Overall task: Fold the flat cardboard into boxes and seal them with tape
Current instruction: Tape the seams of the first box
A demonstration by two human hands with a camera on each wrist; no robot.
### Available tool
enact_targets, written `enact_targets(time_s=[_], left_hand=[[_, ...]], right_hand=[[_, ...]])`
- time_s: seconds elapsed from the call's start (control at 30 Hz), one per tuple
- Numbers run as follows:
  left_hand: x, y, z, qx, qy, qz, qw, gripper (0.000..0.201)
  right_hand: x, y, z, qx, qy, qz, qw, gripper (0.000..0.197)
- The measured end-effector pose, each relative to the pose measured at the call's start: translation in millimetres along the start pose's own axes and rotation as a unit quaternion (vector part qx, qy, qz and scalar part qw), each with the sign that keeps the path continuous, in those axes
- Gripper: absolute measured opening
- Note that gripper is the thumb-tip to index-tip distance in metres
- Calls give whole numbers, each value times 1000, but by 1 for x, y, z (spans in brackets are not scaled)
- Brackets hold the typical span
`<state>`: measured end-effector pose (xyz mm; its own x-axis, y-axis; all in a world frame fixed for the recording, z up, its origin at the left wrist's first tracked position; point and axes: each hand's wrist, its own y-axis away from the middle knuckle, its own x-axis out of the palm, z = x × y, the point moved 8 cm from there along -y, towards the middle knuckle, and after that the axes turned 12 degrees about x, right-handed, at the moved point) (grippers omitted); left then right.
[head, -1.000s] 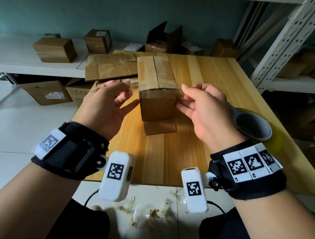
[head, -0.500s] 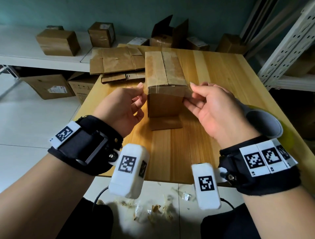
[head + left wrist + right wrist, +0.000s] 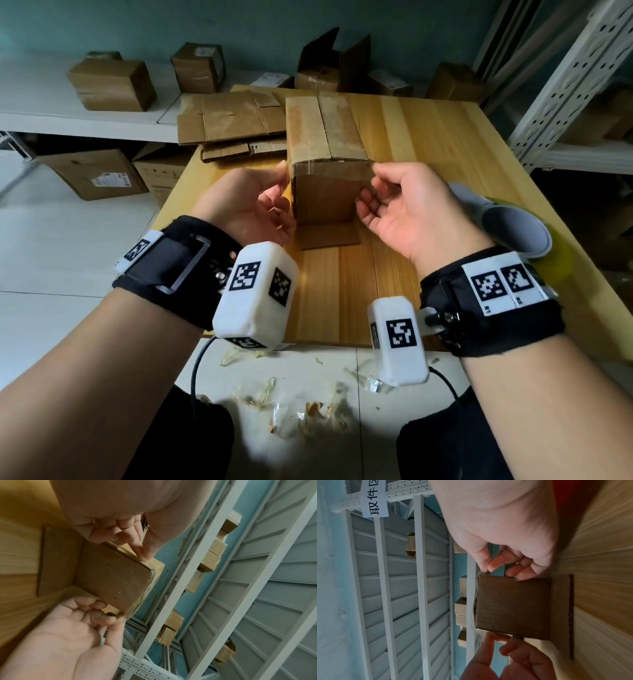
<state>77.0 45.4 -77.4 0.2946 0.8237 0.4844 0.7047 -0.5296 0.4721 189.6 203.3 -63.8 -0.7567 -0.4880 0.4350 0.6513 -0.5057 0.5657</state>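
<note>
the left hand [image 3: 253,202] sat just left of the box [image 3: 325,171], fingers loosely curled, its thumb tip pressed on the clear tape [image 3: 329,168] at the box's upper left corner, grasping nothing. the box stood upright on the wooden table [image 3: 428,144], a bottom flap [image 3: 330,236] lying flat toward the person. just right of the box, the right hand [image 3: 407,209] pinched the tape end at the upper right corner.

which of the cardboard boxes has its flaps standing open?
The dark box just past the table's far edge: two flaps stand upright above it. The box between the hands and the shelf boxes, such as the one at far left, have closed tops.
</note>
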Motion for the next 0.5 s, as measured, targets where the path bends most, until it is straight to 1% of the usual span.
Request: enact_targets(time_s=[0.07,0.2,0.37,0.43,0.5], left_hand=[[3,1,2,-5,24,2,1000,12],[6,-1,7,-29,66,1,997,16],[6,-1,12,-40,81,10,996,15],[3,-4,15,-48,83,8,995,21],[1,-7,18,-57,87,5,995,31]], right_hand=[[2,-1,-5,12,-9,0,1000,7],[2,-9,-19,3,-6,-26,1000,12],[0,-15,-22,10,-14,-16,1000,15],[0,-16,-22,14,-12,-11,1000,14],[-1,-16,-22,12,-11,-8,1000,11]])
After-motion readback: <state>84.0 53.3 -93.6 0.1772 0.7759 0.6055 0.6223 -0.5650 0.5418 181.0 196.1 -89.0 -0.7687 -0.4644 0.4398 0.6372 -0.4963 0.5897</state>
